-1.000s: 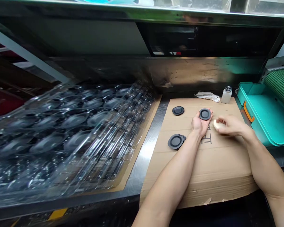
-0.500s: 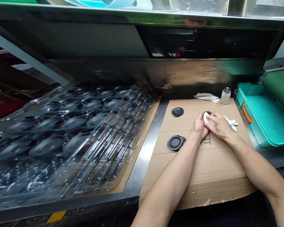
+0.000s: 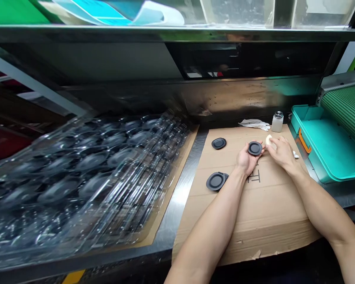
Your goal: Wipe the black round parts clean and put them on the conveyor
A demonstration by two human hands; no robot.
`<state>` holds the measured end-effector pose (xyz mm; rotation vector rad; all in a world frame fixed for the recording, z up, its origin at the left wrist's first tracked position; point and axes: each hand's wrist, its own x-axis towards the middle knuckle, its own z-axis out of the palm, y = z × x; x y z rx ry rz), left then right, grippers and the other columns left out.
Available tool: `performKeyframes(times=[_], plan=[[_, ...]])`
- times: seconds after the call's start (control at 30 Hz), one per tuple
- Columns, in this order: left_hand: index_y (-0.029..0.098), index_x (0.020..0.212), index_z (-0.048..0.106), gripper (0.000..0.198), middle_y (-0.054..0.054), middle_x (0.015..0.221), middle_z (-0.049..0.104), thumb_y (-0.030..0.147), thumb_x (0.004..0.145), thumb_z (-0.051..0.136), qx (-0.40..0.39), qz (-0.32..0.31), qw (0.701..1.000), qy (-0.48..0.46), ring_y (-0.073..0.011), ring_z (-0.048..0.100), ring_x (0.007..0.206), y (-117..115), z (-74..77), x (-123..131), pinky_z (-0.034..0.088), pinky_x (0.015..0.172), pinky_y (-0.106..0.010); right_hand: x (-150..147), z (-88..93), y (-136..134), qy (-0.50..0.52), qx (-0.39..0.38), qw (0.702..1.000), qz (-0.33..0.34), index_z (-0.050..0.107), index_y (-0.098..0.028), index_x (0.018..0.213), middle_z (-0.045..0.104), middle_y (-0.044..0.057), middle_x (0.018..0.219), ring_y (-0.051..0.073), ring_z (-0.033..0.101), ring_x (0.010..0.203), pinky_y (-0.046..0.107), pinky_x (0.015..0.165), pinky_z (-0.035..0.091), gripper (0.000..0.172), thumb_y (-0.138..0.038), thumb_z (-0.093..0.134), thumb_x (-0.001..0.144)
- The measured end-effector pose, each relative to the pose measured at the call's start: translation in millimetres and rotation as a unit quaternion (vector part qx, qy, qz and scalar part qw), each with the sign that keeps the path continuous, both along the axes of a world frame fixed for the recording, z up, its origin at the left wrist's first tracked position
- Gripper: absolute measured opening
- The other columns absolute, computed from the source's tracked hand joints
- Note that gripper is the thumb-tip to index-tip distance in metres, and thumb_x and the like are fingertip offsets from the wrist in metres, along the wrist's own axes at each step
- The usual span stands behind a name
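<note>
A dark, round, shallow dish-shaped part (image 3: 255,148) rests in my left hand (image 3: 245,159), its recessed face up and my fingers around its edge. Just to its right, my right hand (image 3: 281,150) pinches a cream-coloured round pad (image 3: 268,139), apart from the dark part. Two similar places on the cardboard sheet (image 3: 208,225) hold more dark parts: a single one (image 3: 219,143) farther back, and a larger one (image 3: 215,181) nearer, apparently overlapping another that is partly hidden by my left forearm.
Clear plastic trays (image 3: 91,161) filled with dark round parts are stacked at left. A small bottle with a metal top (image 3: 277,122) and a white glove (image 3: 255,124) lie behind the cardboard. A teal bin (image 3: 328,136) stands at right. A shelf edge (image 3: 177,34) crosses above.
My right hand has lifted the cream pad off the dark part and moved it to the right. The part stays in my left hand, now uncovered. The view has tilted slightly up.
</note>
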<state>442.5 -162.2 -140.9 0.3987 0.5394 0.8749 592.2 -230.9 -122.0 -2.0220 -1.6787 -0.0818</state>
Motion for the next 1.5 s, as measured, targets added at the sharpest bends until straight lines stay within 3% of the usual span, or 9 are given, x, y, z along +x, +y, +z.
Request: performKeyframes(times=[0.17, 0.3, 0.57, 0.73, 1.0, 1.23, 1.3, 1.4, 1.5], plan=[[0.011, 0.115, 0.063, 0.052, -0.025, 0.131, 0.068, 0.046, 0.108, 0.025, -0.049, 0.054, 0.996, -0.048, -0.0313, 0.070, 0.115, 7, 5.1, -9, 0.057, 0.070, -0.031, -11, 4.7, -5, 0.025, 0.002, 0.999, 0.034, 0.071, -0.019, 0.126, 0.067, 0.011, 0.105, 0.027, 0.060, 0.103, 0.036, 0.092, 0.045, 0.036, -0.039, 0.057, 0.099], [0.011, 0.121, 0.064, 0.049, -0.024, 0.134, 0.067, 0.038, 0.105, 0.026, -0.060, 0.056, 0.993, -0.086, -0.0314, 0.070, 0.114, 8, 7.7, -13, 0.056, 0.070, -0.033, -11, 13.7, -8, 0.035, -0.028, 0.998, 0.053, 0.073, -0.023, 0.125, 0.069, 0.010, 0.109, 0.026, 0.061, 0.106, 0.036, 0.093, 0.044, 0.041, -0.050, 0.054, 0.100], [0.013, 0.126, 0.065, 0.045, -0.019, 0.139, 0.066, 0.031, 0.098, 0.034, -0.040, 0.043, 0.995, -0.083, -0.0302, 0.069, 0.117, 7, 9.1, -14, 0.056, 0.076, -0.034, 25, 26.9, -18, -0.063, -0.124, 0.990, -0.036, 0.073, -0.025, 0.124, 0.068, 0.016, 0.125, 0.041, 0.052, 0.124, 0.055, 0.098, 0.040, 0.043, -0.052, 0.061, 0.091], [0.013, 0.128, 0.065, 0.047, -0.019, 0.147, 0.062, 0.031, 0.095, 0.036, -0.034, 0.041, 0.995, -0.088, -0.0306, 0.067, 0.124, 7, 10.2, -15, 0.057, 0.082, -0.036, 44, 25.5, -19, -0.055, -0.236, 0.969, -0.053, 0.066, -0.021, 0.122, 0.073, 0.014, 0.106, 0.030, 0.065, 0.092, 0.038, 0.077, 0.045, 0.038, -0.029, 0.067, 0.085], [0.012, 0.128, 0.065, 0.045, -0.018, 0.131, 0.071, 0.029, 0.096, 0.039, -0.001, 0.021, 0.997, -0.077, -0.0304, 0.068, 0.122, -8, 13.5, -2, 0.055, 0.099, -0.046, -6, 26.0, -13, 0.057, 0.002, 0.989, 0.137, 0.068, -0.022, 0.109, 0.073, 0.007, 0.106, 0.022, 0.065, 0.095, 0.030, 0.082, 0.045, 0.024, -0.040, 0.056, 0.099], [0.012, 0.128, 0.068, 0.044, -0.015, 0.121, 0.076, 0.026, 0.097, 0.040, 0.022, -0.010, 0.997, -0.067, -0.0290, 0.068, 0.122, -21, 15.2, 8, 0.049, 0.111, -0.048, -37, 5.0, -11, 0.025, 0.000, 0.990, 0.142, 0.069, -0.026, 0.105, 0.072, 0.005, 0.108, 0.021, 0.065, 0.090, 0.029, 0.074, 0.043, 0.020, -0.037, 0.053, 0.100], [0.012, 0.126, 0.068, 0.042, -0.015, 0.118, 0.077, 0.025, 0.099, 0.039, 0.016, -0.012, 0.998, -0.067, -0.0283, 0.068, 0.122, -20, 13.9, 8, 0.049, 0.111, -0.048, -35, 5.6, -11, 0.001, -0.006, 0.995, 0.098, 0.069, -0.026, 0.102, 0.072, 0.005, 0.103, 0.021, 0.064, 0.086, 0.030, 0.070, 0.041, 0.019, -0.037, 0.053, 0.100], [0.013, 0.119, 0.070, 0.038, -0.012, 0.114, 0.077, 0.024, 0.102, 0.038, 0.013, -0.027, 0.997, -0.074, -0.0256, 0.068, 0.122, -21, 10.8, 10, 0.050, 0.112, -0.045, -31, 8.9, -11, -0.032, 0.018, 0.999, 0.024, 0.070, -0.025, 0.105, 0.073, 0.007, 0.102, 0.023, 0.064, 0.090, 0.032, 0.075, 0.039, 0.022, -0.034, 0.050, 0.101], [0.013, 0.111, 0.071, 0.032, -0.013, 0.115, 0.076, 0.024, 0.102, 0.042, 0.006, -0.049, 0.997, -0.064, -0.0253, 0.067, 0.124, -22, 8.6, 12, 0.049, 0.114, -0.044, -27, 10.4, -9, -0.049, 0.026, 0.998, 0.042, 0.069, -0.025, 0.103, 0.073, 0.007, 0.101, 0.023, 0.064, 0.095, 0.032, 0.083, 0.038, 0.023, -0.035, 0.049, 0.102]])
